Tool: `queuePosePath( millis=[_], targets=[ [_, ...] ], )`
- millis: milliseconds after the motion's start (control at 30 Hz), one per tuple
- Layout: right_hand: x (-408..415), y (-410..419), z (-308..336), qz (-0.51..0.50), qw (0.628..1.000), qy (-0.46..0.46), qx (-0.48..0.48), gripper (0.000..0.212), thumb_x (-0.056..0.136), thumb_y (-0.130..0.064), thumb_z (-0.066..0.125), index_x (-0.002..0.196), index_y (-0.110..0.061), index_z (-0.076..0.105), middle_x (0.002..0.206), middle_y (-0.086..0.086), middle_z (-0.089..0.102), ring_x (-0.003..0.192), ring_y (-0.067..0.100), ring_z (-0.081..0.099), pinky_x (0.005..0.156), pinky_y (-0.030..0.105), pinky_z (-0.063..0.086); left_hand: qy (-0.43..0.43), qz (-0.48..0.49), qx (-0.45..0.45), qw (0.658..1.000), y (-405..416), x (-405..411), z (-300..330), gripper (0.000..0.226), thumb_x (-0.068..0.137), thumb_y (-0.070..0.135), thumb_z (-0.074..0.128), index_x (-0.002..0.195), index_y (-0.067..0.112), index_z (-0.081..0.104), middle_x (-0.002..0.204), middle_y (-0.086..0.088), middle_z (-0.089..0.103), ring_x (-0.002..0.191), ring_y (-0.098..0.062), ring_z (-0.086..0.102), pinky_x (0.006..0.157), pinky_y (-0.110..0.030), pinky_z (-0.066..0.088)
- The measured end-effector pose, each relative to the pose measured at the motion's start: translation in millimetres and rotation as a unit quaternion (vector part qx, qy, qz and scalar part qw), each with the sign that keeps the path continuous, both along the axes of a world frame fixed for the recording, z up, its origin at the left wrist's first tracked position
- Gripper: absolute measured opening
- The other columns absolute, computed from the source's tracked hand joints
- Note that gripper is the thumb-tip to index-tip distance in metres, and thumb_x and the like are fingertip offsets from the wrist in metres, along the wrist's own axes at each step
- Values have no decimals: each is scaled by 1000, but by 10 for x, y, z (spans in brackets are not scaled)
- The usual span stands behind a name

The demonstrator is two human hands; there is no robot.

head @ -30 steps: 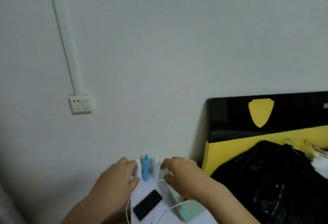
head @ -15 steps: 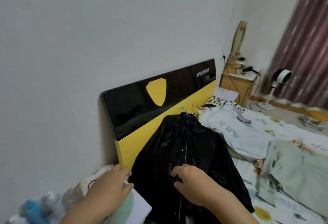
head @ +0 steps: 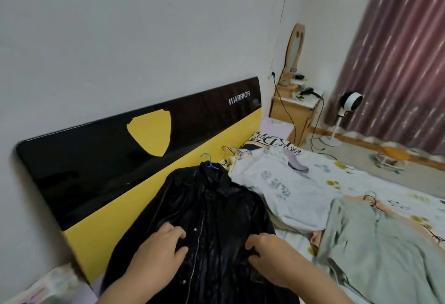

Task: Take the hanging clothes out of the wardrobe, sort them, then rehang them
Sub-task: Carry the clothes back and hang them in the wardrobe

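Both hands are resting on the black jacket (head: 212,219), which is lying front-up on the bed (head: 361,173) at lower centre of the frame, collar pointing toward the black-and-yellow headboard (head: 134,159). The left hand (head: 159,253) is sitting left of the snap placket, fingers curled and pinching the fabric. The right hand (head: 272,253) is sitting to the right of it, fingers also curled into the material. A blue hanger (head: 209,160) hook is sticking out of the collar. To the right, a white patterned garment (head: 289,190) is lying beside the jacket, and a pale green garment (head: 380,243) is lying at lower right, each with a wire hanger. A nightstand (head: 292,113) and a fan (head: 350,102) are standing at upper right before the curtain (head: 397,51).
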State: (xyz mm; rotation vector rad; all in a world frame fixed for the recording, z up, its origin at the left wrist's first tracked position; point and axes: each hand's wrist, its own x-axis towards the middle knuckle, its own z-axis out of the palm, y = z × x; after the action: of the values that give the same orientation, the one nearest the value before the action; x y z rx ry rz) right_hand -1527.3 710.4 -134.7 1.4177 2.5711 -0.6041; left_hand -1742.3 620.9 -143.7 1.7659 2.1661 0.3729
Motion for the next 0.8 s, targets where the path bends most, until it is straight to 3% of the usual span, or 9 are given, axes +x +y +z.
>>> queuePosePath(
  millis=[400, 667, 800],
  targets=[
    [-320, 1283, -374, -10, 1000, -9, -23, 37, 95, -22, 45, 131, -16, 48, 129, 9, 49, 120, 26, 47, 93, 31, 40, -3, 5, -4, 1000, 1312, -263, -400, 25, 98, 32, 42, 120, 28, 51, 108, 18, 45, 103, -2, 50, 84, -17, 43],
    [-1315, 2461, -876, -29, 996, -40, -71, 35, 96, -16, 43, 130, -9, 41, 130, 15, 41, 120, 33, 40, 99, 41, 41, -10, -10, -66, 998, 2598, -1053, -796, 24, 98, 31, 41, 119, 27, 51, 115, 11, 51, 108, -8, 49, 91, -23, 45],
    [-1933, 3018, -1262, -37, 996, -41, -73, 48, 96, -17, 44, 141, -13, 28, 141, 15, 31, 128, 33, 33, 103, 41, 38, 16, -15, -81, 997, 3255, -1421, -1031, 28, 98, 32, 41, 125, 27, 46, 126, 10, 46, 119, -11, 41, 98, -23, 40]
  ],
)
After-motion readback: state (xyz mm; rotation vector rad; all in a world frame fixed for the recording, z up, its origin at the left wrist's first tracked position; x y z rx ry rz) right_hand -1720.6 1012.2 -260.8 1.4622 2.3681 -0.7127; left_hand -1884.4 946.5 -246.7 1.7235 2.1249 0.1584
